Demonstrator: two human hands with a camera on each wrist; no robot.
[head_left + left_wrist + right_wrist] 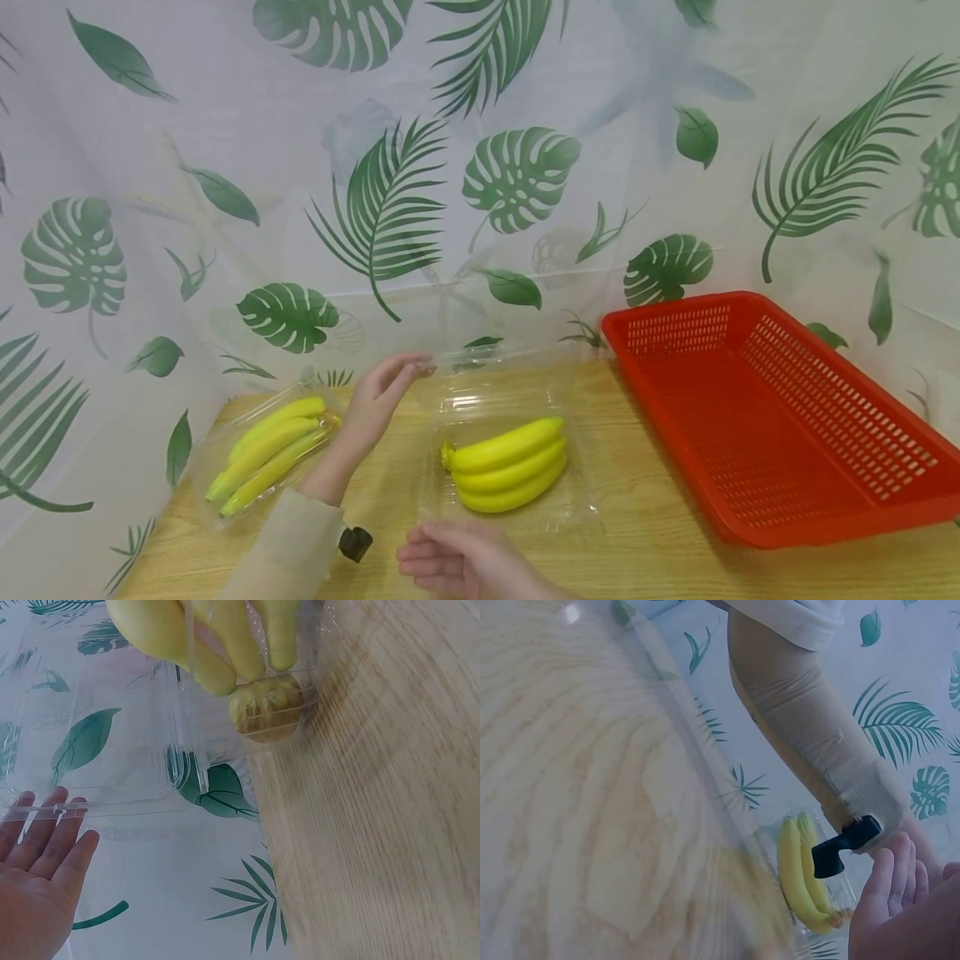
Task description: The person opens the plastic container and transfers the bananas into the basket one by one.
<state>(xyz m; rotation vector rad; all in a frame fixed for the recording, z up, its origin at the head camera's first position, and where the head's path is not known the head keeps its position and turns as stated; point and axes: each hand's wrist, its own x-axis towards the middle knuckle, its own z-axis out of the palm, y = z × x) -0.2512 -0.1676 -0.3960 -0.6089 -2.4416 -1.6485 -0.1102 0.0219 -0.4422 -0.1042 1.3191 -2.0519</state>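
Note:
A bunch of yellow bananas (pixel 510 467) lies in a clear plastic clamshell box (pixel 585 504) on the table. Its transparent lid (pixel 495 379) stands raised at the back. My left hand (pixel 378 400) reaches to the lid's left side. In the left wrist view, the straight fingers of that left hand (pixel 45 862) overlap the lid's edge, and the bananas' stem end (pixel 266 709) shows through the plastic. My right hand (pixel 472 558) is held in front of the box, holding nothing. In the right wrist view, the right hand's fingers (pixel 896 877) are extended, slightly bent.
Left of my left forearm lies another clear package of bananas (pixel 273 450) on the wooden table (pixel 382 500). A red perforated plastic basket (pixel 795 442) stands at the right. Behind the table hangs a leaf-patterned curtain (pixel 450 208). A black mount (pixel 356 543) sits on the left wrist.

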